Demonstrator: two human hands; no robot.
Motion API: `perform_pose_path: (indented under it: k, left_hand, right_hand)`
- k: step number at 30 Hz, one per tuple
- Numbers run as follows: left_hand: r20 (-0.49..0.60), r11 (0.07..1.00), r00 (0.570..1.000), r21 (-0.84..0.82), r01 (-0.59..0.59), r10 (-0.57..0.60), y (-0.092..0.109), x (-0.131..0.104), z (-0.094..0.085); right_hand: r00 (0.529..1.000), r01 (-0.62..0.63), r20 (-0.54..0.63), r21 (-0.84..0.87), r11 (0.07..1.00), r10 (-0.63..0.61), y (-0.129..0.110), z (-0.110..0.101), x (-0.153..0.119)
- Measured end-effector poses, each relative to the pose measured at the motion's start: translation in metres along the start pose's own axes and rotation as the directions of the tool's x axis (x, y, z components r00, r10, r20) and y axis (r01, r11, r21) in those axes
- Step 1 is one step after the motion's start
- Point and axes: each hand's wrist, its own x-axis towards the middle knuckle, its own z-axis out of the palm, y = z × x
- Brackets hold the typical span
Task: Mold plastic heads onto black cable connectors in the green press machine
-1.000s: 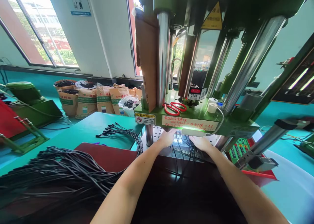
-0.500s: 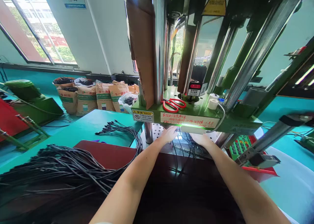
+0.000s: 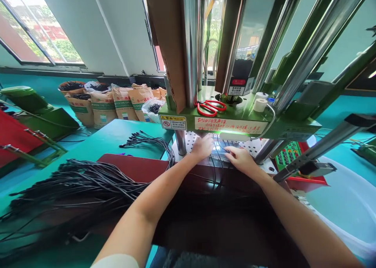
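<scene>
Under the green press head (image 3: 293, 128), at the lit mould area, both of my hands work among thin black cables (image 3: 214, 170). My left hand (image 3: 202, 148) is closed with curled fingers just left of these cables; what its fingers hold is hidden. To their right, my right hand (image 3: 240, 159) pinches a black cable between thumb and forefinger. The cables run from the mould toward me and hang over the front of the dark work surface (image 3: 229, 221).
A large bundle of black cables (image 3: 96, 182) lies at left on a brown board (image 3: 117, 161) and green table. Red-handled scissors (image 3: 210, 108) rest on the press ledge. A control panel (image 3: 289, 158) and a white tub (image 3: 349, 197) stand at right. Filled sacks (image 3: 102, 107) line the wall.
My hands have drawn back from beneath the press head toward me. My right hand has come into view, pinching a cable. The camera view has tilted downward.
</scene>
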Motion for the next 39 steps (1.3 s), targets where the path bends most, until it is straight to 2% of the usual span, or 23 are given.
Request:
perform_pose_path:
  k: [2, 6, 8, 10, 15, 19, 22, 27, 33, 39]
  left_hand:
    - [0.083, 0.998, 0.995, -0.018, 0.057, -0.055, 0.002, -0.027, -0.006]
    - [0.307, 0.990, 0.952, -0.128, 0.062, -0.020, 0.015, -0.092, -0.011]
    - [0.329, 0.984, 0.944, -0.172, 0.051, 0.008, 0.027, -0.116, -0.011]
    - [0.306, 0.989, 0.952, -0.140, 0.036, 0.009, 0.040, -0.129, -0.010]
    - [0.221, 0.998, 0.975, 0.055, -0.021, 0.008, 0.067, -0.127, -0.005]
    - [0.239, 0.992, 0.971, 0.118, -0.051, 0.021, 0.075, -0.116, -0.004]
    - [0.248, 0.994, 0.969, 0.100, -0.047, 0.020, 0.075, -0.110, -0.009]
    - [0.309, 0.989, 0.951, 0.134, -0.066, 0.022, 0.079, -0.103, -0.017]
    - [0.350, 0.985, 0.936, 0.158, -0.074, 0.015, 0.081, -0.100, -0.006]
    - [0.335, 0.995, 0.942, 0.089, -0.050, 0.017, 0.069, -0.101, -0.005]
  right_hand:
    - [1.000, -0.027, 0.001, 0.035, 0.999, 0.027, 0.001, -0.001, -0.004]
    - [0.998, -0.063, 0.016, 0.104, 0.993, 0.062, 0.005, 0.001, -0.004]
    - [0.997, -0.082, 0.020, 0.128, 0.988, 0.081, 0.004, 0.002, -0.002]
    - [0.994, -0.104, 0.026, 0.145, 0.984, 0.102, 0.002, 0.002, -0.001]
    - [0.982, -0.176, 0.099, 0.152, 0.973, 0.162, -0.005, -0.002, 0.002]
    - [0.965, -0.222, 0.160, 0.079, 0.972, 0.208, -0.005, -0.003, 0.004]
    - [0.962, -0.198, 0.188, -0.030, 0.980, 0.201, -0.004, 0.002, 0.006]
    - [0.957, -0.085, 0.249, -0.243, 0.966, 0.147, -0.003, 0.015, 0.014]
    - [0.971, -0.047, 0.196, -0.419, 0.907, 0.141, -0.009, 0.020, 0.041]
    - [0.969, -0.121, 0.135, -0.467, 0.876, 0.205, -0.020, 0.031, 0.064]
